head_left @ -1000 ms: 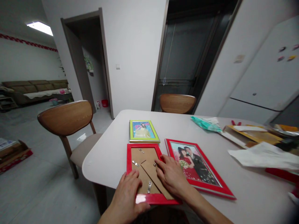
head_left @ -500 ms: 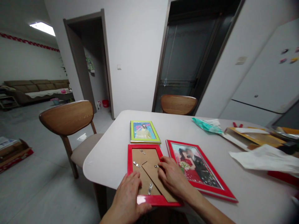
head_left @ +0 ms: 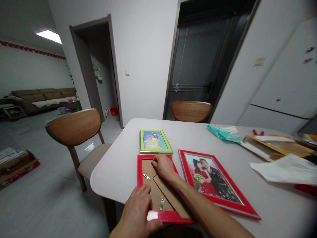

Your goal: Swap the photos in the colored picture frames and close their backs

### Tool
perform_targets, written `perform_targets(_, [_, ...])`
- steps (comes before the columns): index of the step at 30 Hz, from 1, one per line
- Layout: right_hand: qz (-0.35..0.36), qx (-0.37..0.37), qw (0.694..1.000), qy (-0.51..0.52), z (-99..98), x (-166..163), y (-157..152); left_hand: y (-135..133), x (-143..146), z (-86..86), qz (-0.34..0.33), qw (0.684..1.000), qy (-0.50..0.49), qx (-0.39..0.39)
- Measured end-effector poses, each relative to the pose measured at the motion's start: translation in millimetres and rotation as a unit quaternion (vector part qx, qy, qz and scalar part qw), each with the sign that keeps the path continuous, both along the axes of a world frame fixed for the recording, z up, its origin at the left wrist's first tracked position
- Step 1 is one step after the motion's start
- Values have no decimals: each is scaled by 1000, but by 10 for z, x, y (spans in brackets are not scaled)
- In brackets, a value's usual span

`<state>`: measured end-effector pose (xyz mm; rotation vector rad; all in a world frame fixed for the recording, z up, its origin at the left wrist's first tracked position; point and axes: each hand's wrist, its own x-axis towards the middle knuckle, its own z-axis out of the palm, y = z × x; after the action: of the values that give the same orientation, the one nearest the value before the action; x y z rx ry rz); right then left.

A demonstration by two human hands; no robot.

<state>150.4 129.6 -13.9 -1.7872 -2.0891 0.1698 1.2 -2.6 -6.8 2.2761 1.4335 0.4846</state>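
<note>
A red picture frame [head_left: 140, 172] lies face down at the table's near edge, its brown backing board [head_left: 151, 190] with a diagonal stand flap upward. My left hand [head_left: 137, 210] grips its near left corner, thumb along the bottom rail and fingers over the left side. At the far end of the backing, my right hand [head_left: 163, 167] pinches a small metal clip that is mostly hidden by the fingertips. Two more metal clips show, a left clip [head_left: 146, 177] and a near clip [head_left: 162, 204]. My right forearm covers the backing's right side.
Beyond lies a yellow-green framed picture [head_left: 156, 140]; to the right, a larger red framed picture [head_left: 215, 180] lies face up. Farther right are a teal packet [head_left: 223, 134], padded envelopes [head_left: 277, 143] and white wrapping [head_left: 287, 168]. Wooden chairs [head_left: 76, 127] stand around the white table [head_left: 116, 175].
My right hand has moved from the clip on the right side of the backing to the clip at the far end. My left hand keeps its hold on the corner.
</note>
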Motion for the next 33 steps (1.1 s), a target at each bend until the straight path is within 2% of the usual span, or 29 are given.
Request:
perform_targets(4, [-35,-5,999,7,-39,3,76,5,5,27,1,1000,3,4])
perform_targets(8, [-28,0,999,22,-3,30,76,2,10,56,3,1000,0,3])
perform_targets(14, [73,9,996,51,97,49,-210,1,0,29,5,1000,-15,9])
perform_targets(19, [162,20,985,51,97,-106,-531,2,0,-1,-2,1000,-16,25])
perform_targets(29, [213,44,976,-22,81,-195,-559,6,8,34,-6,999,-46,24])
perform_targets(33, [226,47,973,-12,77,-169,-557,8,8,28,-6,999,-40,23])
